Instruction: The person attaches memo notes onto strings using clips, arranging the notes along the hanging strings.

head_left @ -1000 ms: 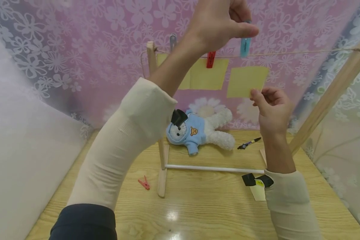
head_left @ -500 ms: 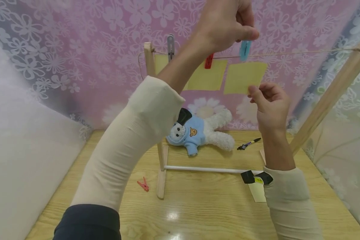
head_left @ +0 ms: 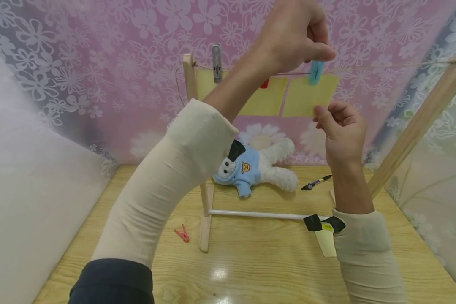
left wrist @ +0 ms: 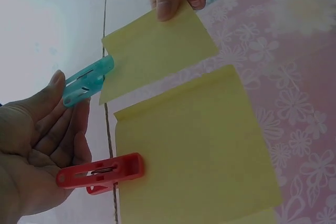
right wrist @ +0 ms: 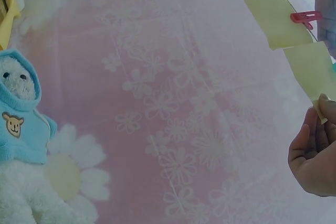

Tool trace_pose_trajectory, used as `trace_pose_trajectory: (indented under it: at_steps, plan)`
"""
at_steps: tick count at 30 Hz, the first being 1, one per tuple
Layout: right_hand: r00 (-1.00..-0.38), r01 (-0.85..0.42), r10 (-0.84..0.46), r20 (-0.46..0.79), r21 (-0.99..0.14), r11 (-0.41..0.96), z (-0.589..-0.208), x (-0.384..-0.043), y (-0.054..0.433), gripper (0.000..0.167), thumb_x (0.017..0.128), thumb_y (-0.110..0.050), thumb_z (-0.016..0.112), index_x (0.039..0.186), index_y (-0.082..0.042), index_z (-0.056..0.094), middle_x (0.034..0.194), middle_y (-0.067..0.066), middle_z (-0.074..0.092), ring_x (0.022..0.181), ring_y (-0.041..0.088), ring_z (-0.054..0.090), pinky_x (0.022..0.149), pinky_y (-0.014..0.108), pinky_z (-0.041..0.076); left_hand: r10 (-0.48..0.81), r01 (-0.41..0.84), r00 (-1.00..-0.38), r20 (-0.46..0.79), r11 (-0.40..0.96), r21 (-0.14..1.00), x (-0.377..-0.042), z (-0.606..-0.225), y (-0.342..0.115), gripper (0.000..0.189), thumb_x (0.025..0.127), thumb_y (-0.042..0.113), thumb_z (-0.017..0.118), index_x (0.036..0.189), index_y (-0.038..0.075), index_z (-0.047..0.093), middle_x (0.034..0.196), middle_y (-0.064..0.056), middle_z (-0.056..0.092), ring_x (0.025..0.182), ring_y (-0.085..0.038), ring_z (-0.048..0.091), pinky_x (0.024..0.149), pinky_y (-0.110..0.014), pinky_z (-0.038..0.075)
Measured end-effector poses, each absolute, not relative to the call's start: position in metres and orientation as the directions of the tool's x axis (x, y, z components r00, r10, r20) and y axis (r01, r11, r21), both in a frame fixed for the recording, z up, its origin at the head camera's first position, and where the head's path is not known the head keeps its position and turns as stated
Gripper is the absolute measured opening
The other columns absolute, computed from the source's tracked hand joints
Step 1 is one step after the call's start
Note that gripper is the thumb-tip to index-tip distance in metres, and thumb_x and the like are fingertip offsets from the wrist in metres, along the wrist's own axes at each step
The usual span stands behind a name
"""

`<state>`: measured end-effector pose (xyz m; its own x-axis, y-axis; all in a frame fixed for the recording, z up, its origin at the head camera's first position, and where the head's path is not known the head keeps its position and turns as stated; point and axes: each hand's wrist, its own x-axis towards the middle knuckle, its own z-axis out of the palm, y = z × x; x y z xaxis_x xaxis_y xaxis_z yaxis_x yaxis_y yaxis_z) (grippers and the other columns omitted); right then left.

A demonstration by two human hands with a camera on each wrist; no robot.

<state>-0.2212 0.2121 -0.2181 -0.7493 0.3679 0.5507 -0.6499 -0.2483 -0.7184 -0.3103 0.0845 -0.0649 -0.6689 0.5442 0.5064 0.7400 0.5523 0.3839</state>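
Observation:
My left hand pinches the upper end of a blue clothespin above the string. In the left wrist view the tips of this clothespin overlap the edge of a yellow paper sheet at the string. Thumb and fingers of my right hand pinch that sheet by its lower right corner. Just left of it a second yellow sheet hangs from a red clothespin. Farther left, a grey clothespin grips another yellow sheet, partly hidden behind my left forearm.
The string runs between two wooden posts, joined low down by a white rod. A plush toy in a blue hoodie and a pen lie behind the rod. A pink clothespin lies on the table at front left.
My left hand has lowered the blue clothespin from above the sheet onto its top edge at the string. My right hand has raised the sheet slightly.

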Motion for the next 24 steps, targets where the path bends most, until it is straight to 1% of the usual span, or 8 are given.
trace_pose_trajectory:
  at_steps: [3,6,8,12,16,19,21,24]
  plan:
    - [-0.742,-0.657,0.366,0.562,-0.718,-0.230,-0.219,-0.221,0.212,0.012,0.078,-0.001,0.074,0.076,0.002,0.062,0.065,0.005,0.064,0.061,0.016,0.059,0.057,0.021,0.049,0.547,0.738,-0.667,0.506,0.577,0.350,-0.310,-0.066,0.087,0.027,0.074,0.051,0.073,0.078,0.024,0.073,0.084,0.008,0.065,0.076,-0.006,0.057,0.075,-0.021,0.050]
    - [-0.746,-0.656,0.364,0.558,-0.713,-0.249,-0.220,-0.220,0.212,0.012,0.078,0.000,0.074,0.076,0.002,0.062,0.065,0.006,0.064,0.060,0.017,0.059,0.057,0.021,0.049,0.543,0.724,-0.677,0.496,0.613,0.317,-0.302,-0.065,0.085,0.027,0.074,0.052,0.073,0.077,0.025,0.072,0.084,0.009,0.065,0.076,-0.005,0.055,0.073,-0.022,0.049]
    - [-0.747,-0.656,0.361,0.559,-0.710,-0.258,-0.220,-0.221,0.212,0.012,0.078,0.001,0.074,0.076,0.003,0.062,0.065,0.006,0.065,0.060,0.017,0.059,0.057,0.021,0.049,0.538,0.712,-0.687,0.489,0.634,0.301,-0.292,-0.063,0.082,0.027,0.074,0.052,0.073,0.077,0.025,0.072,0.083,0.010,0.064,0.076,-0.004,0.054,0.073,-0.022,0.049]
    - [-0.749,-0.655,0.356,0.558,-0.705,-0.274,-0.221,-0.221,0.212,0.012,0.078,0.002,0.073,0.075,0.003,0.061,0.064,0.006,0.065,0.058,0.017,0.058,0.056,0.021,0.048,0.518,0.679,-0.710,0.478,0.684,0.266,-0.261,-0.058,0.072,0.025,0.078,0.048,0.072,0.078,0.024,0.071,0.080,0.010,0.060,0.074,-0.003,0.052,0.070,-0.019,0.047]
    - [-0.745,-0.661,0.349,0.568,-0.696,-0.281,-0.222,-0.221,0.212,0.011,0.078,0.004,0.072,0.074,0.003,0.061,0.063,0.006,0.064,0.058,0.016,0.058,0.056,0.021,0.048,0.510,0.661,-0.720,0.470,0.710,0.243,-0.238,-0.054,0.066,0.024,0.080,0.044,0.071,0.078,0.020,0.070,0.071,0.010,0.053,0.066,-0.002,0.047,0.063,-0.017,0.043]
    - [-0.745,-0.664,0.341,0.574,-0.687,-0.296,-0.223,-0.221,0.213,0.009,0.079,0.005,0.071,0.075,0.003,0.063,0.064,0.007,0.065,0.058,0.016,0.058,0.057,0.021,0.048,0.516,0.658,-0.716,0.470,0.724,0.207,-0.232,-0.054,0.064,0.027,0.081,0.045,0.069,0.079,0.018,0.070,0.065,0.010,0.048,0.061,-0.002,0.044,0.060,-0.016,0.040]
    - [-0.746,-0.664,0.337,0.575,-0.682,-0.306,-0.224,-0.220,0.214,0.008,0.080,0.005,0.070,0.076,0.003,0.063,0.064,0.007,0.065,0.059,0.017,0.058,0.057,0.022,0.049,0.519,0.654,-0.716,0.467,0.732,0.190,-0.230,-0.056,0.064,0.027,0.082,0.046,0.068,0.080,0.019,0.070,0.065,0.010,0.047,0.060,-0.002,0.043,0.060,-0.015,0.040]
    - [-0.745,-0.665,0.333,0.578,-0.680,-0.308,-0.225,-0.220,0.214,0.007,0.080,0.005,0.070,0.077,0.003,0.064,0.065,0.008,0.065,0.060,0.017,0.059,0.058,0.022,0.049,0.526,0.650,-0.713,0.463,0.744,0.156,-0.230,-0.057,0.064,0.030,0.083,0.047,0.066,0.071,0.020,0.063,0.063,0.009,0.043,0.058,-0.002,0.040,0.057,-0.014,0.037]
